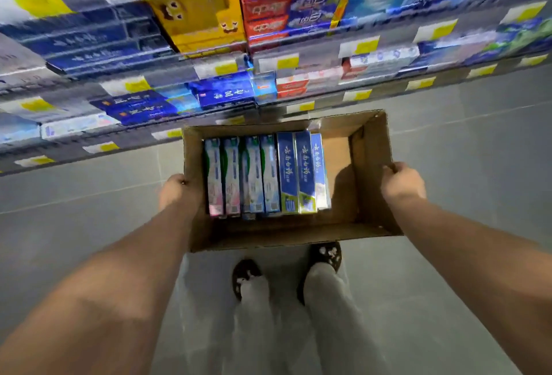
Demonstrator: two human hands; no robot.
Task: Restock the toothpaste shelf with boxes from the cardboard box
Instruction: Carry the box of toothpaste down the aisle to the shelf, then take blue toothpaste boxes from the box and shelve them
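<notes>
Between both hands, fingers (389, 169) curled over cardboard box (375, 183) walls

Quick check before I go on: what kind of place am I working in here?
Most likely a shop aisle, in the toothpaste section. Tiered shelves hold rows of boxed toothpaste behind yellow price tags, and both hands hold a cardboard box of toothpaste boxes above a tiled floor.

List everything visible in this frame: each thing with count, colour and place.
cardboard box: one, brown, open, held above the floor
pale toothpaste boxes: four, white-green, left in the box
blue toothpaste boxes: three, right of those
shelves: several tiers, stocked, yellow price tags
floor: grey tiles
shoes: two, dark, patterned
trouser legs: two, pale grey
hands: left hand and right hand grip the box's sides
</notes>
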